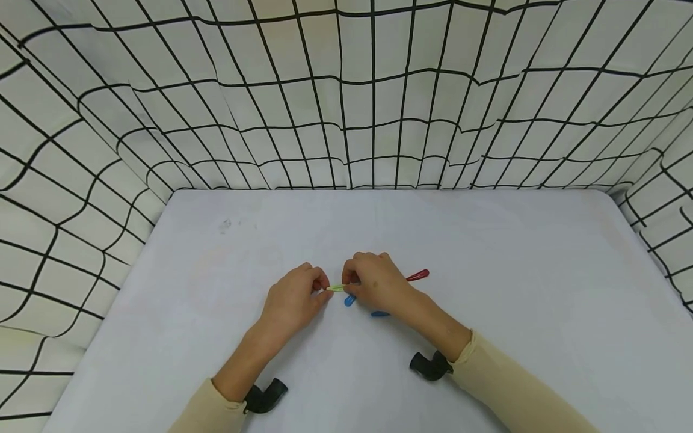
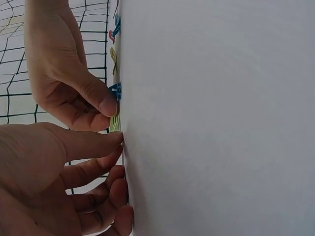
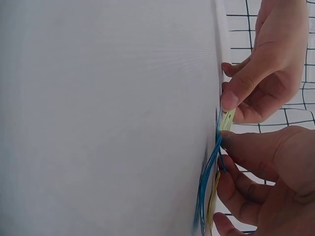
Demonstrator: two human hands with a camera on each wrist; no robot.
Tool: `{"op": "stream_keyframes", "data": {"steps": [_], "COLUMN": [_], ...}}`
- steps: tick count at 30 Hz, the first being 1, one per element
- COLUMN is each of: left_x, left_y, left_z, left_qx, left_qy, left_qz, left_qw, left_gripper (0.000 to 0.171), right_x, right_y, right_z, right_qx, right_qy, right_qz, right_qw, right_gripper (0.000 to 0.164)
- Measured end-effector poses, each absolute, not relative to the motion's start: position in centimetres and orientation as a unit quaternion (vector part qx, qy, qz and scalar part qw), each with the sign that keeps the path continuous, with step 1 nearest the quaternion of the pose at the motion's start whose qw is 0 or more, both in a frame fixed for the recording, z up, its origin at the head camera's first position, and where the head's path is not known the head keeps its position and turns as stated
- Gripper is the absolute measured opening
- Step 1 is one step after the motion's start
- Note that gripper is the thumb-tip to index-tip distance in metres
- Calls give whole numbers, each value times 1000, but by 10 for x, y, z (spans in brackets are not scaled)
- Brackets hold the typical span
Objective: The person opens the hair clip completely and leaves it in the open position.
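Note:
A small yellow-green clip [image 1: 336,288], slim like a snap hair clip, is stretched between both hands near the middle of the white table. My left hand [image 1: 295,297] pinches its left end with thumb and forefinger. The right hand [image 1: 379,281] pinches its other end, partly hiding it. A blue clip [image 1: 350,299] lies just under the right fingertips, and a second blue clip [image 1: 380,313] shows below the right palm. Beyond that hand, a red clip [image 1: 418,275] points to the upper right. In the right wrist view, blue strips [image 3: 209,177] show close to the right thumb.
The white tabletop [image 1: 514,258] spreads out around both hands. Black netting [image 1: 373,102] over pale cloth stands behind the table and along its sides. A black curved piece [image 1: 266,396] sits at the left wrist, and another black piece [image 1: 430,365] at the right wrist.

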State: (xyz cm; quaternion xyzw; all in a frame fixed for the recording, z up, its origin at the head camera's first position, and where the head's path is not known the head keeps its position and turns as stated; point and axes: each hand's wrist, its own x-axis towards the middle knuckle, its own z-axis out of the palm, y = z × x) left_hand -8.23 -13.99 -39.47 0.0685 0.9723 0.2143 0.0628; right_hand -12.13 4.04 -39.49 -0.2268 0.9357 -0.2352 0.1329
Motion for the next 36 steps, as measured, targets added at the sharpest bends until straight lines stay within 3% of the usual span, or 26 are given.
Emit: {"op": "stream_keyframes", "data": {"steps": [14, 21, 36], "left_x": [-84, -85, -82], "left_y": [-142, -144, -147], "left_z": [-396, -395, -386], "left_qx": [67, 64, 42], "left_qy": [967, 963, 949], "left_qz": [239, 260, 310], "left_qw": [60, 33, 26], "left_gripper": [5, 4, 5], "right_x": [-121, -122, -124], "right_y": [44, 47, 54], "right_z": [-396, -395, -386], "right_qx": [-214, -210, -212], "right_qy": [927, 916, 875], "right_qz": [-282, -323, -409], "right_qw": [124, 111, 148], "right_gripper": [7, 2, 9]}}
